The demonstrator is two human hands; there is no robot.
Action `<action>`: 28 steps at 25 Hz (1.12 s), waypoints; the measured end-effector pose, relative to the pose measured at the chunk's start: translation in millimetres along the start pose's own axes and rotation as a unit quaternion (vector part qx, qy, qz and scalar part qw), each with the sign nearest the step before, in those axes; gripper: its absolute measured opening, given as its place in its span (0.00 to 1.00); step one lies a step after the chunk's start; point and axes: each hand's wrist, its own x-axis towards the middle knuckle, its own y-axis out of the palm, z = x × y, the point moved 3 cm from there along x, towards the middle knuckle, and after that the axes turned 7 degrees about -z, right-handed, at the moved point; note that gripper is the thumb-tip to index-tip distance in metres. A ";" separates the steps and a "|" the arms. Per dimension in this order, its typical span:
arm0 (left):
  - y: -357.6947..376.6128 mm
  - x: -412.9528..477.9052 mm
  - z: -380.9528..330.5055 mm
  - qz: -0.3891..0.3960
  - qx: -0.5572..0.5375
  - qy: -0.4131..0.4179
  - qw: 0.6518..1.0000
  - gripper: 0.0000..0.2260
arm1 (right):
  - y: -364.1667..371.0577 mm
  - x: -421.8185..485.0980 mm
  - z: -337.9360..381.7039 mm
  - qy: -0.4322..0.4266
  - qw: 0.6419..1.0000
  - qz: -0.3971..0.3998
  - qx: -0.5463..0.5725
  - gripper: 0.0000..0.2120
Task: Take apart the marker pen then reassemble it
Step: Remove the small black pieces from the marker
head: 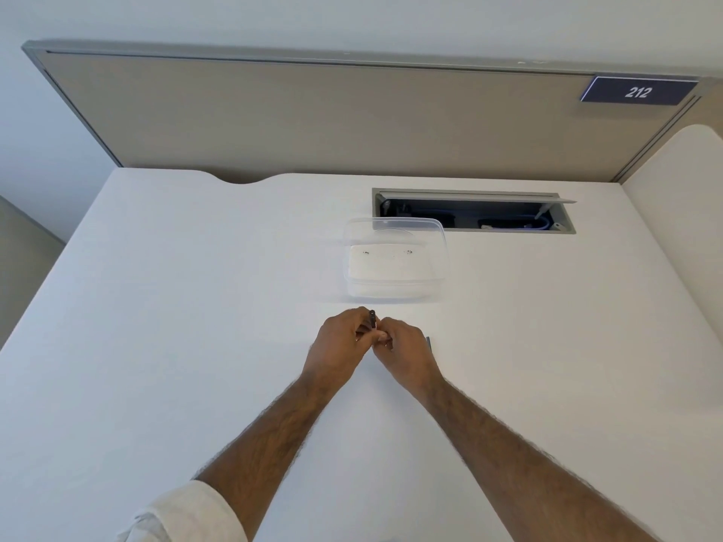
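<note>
Over the desk: two bare hands meet just nearer me than the clear plastic container, which I use as my landmark throughout.
Left hand: my left hand is clenched around the marker pen, of which only a short dark end shows, poking up between the two hands toward the container.
Right hand: my right hand presses against the left, its fingertips pinched at the marker; whether they grip a separate part I cannot tell.
Marker location: held above the white desk, just in front of the container, not touching it.
Loose piece: a thin dark sliver shows beside my right hand, nearer me than the container; it may be a marker part lying on the desk, but too little shows to say.
Step in hand: I judge the hands are either pulling a part free or pushing one back on; the view does not settle which.
Next move: it calls for a firm hold on the barrel with one hand and a straight pull or push along the barrel with the other.
Count: two hands, one marker, one container that looks empty, one possible loose piece.
Behind the container: one open cable hatch, and a partition carrying one plate reading 212.
</note>
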 end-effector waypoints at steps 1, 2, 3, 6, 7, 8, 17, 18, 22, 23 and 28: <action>-0.7 0.0 -0.9 -0.002 -0.006 0.003 1.000 0.03 | -1.1 1.5 1.0 0.000 1.000 0.002 -0.004 0.10; -1.9 0.3 -2.0 -0.009 -0.012 0.009 1.000 0.02 | -2.2 2.6 2.0 -0.002 1.000 -0.001 -0.007 0.09; -2.8 0.9 -2.8 -0.017 -0.018 0.018 1.000 0.02 | -2.8 4.2 2.4 -0.006 1.000 -0.009 -0.005 0.10; -1.4 0.7 -6.0 -0.005 0.021 0.025 0.999 0.03 | -0.1 3.4 2.0 -0.015 1.000 -0.004 -0.004 0.13; -0.1 1.0 -4.8 0.005 0.035 0.012 0.999 0.04 | 2.3 2.7 -1.6 -0.016 1.000 0.016 -0.004 0.12; 1.0 -0.7 -3.6 0.009 0.041 0.003 0.999 0.05 | 4.2 0.8 -5.1 -0.022 0.999 0.024 -0.007 0.12; 3.3 -1.3 0.4 0.021 0.039 -0.019 0.999 0.08 | 8.7 -0.5 -9.1 -0.040 0.998 0.037 -0.012 0.11; 3.8 -0.8 -0.2 0.023 0.035 -0.017 0.999 0.07 | 8.1 1.1 -9.8 -0.034 0.999 0.036 -0.012 0.11; 2.7 -0.4 0.6 0.009 -0.019 -0.018 1.000 0.04 | 1.7 1.3 -9.9 -0.008 1.000 0.023 -0.017 0.16; 1.6 -1.0 0.0 0.006 -0.022 -0.019 1.000 0.04 | 1.6 0.3 -11.1 -0.006 1.000 0.025 -0.017 0.16; -0.1 2.9 -3.1 0.004 -0.012 -0.010 1.000 0.02 | -1.3 -0.1 -8.7 0.001 0.999 0.034 -0.002 0.07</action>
